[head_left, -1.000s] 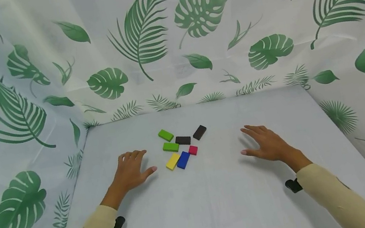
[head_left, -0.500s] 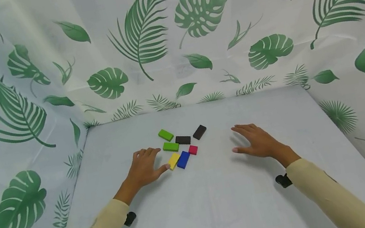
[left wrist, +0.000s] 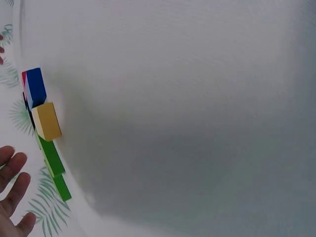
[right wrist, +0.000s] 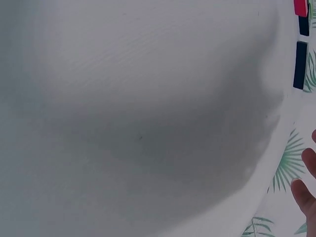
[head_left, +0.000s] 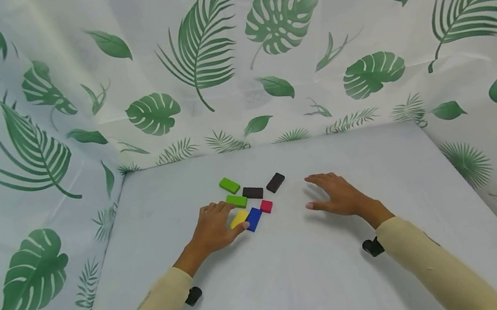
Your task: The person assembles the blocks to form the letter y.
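Several small coloured blocks lie flat on the white table. My left hand [head_left: 215, 227] is over the left side of the group, its thumb and fingers spread and holding nothing. Its thumb tip partly overlaps the blue block [head_left: 255, 219] in the head view, and the yellow block [head_left: 238, 218] shows between thumb and fingers. Beyond lie two green blocks, the nearer green block [head_left: 238, 200] and the farther green block [head_left: 229, 185]. A dark block [head_left: 253, 193], a second dark block [head_left: 275, 182] and a small red block [head_left: 266, 206] lie right of these. My right hand [head_left: 342, 197] hovers right of the group, fingers extended, holding nothing.
The white table [head_left: 292, 291] stretches out under both arms. A white curtain [head_left: 230, 108] with green leaf prints hangs behind it and along both sides. A black wrist device [head_left: 193, 296] sits under the left sleeve, another black wrist device [head_left: 373, 247] under the right sleeve.
My left hand has moved right, from beside the blocks to over the yellow and blue ones. The right hand has moved left, closer to the group. The head view has shifted slightly.
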